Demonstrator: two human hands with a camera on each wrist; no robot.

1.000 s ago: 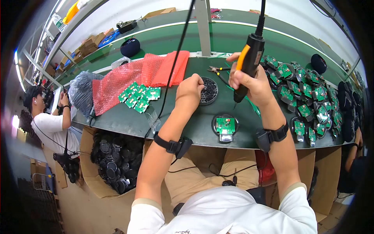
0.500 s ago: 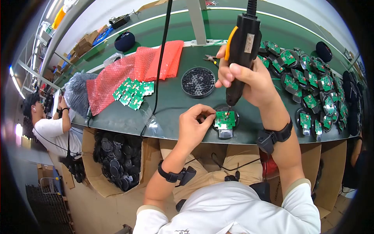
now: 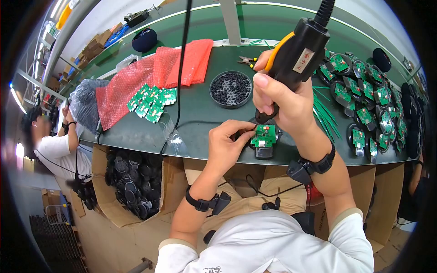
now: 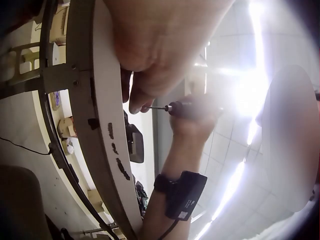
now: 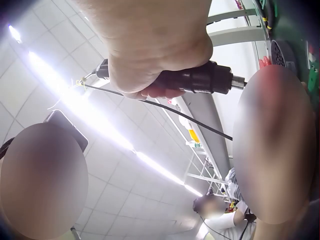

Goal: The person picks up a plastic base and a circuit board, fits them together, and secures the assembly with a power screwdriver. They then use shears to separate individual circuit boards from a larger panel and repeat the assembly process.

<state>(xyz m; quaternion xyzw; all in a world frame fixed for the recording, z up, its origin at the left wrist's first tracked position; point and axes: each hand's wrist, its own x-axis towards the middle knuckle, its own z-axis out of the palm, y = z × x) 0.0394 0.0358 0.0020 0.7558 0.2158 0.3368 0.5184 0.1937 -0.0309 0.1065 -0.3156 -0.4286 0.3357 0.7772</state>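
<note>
My right hand (image 3: 289, 102) grips a black electric screwdriver (image 3: 298, 57) with an orange lever, its nose pointing down at the top edge of a green circuit board (image 3: 265, 136). This board lies on a round black housing (image 3: 264, 154) near the bench's front edge. At the board's upper left corner, my left hand (image 3: 225, 143) pinches with thumb and index finger; a small screw between the tips is mostly hidden. In the left wrist view, the thin driver bit (image 4: 159, 108) reaches right to the left fingertips (image 4: 136, 105).
A round tray (image 3: 231, 106) of small black screws stands behind the board. Loose boards (image 3: 152, 102) lie by red bubble wrap (image 3: 129, 88) at left. Housings with boards (image 3: 364, 93) are heaped at right, near green strips (image 3: 324, 116). Pliers (image 3: 246, 60) lie at the back. A cable (image 3: 182, 68) hangs at left.
My left hand has gone from the screw tray to the board's upper left corner. The screwdriver has come down over the board and now tilts, its top leaning right.
</note>
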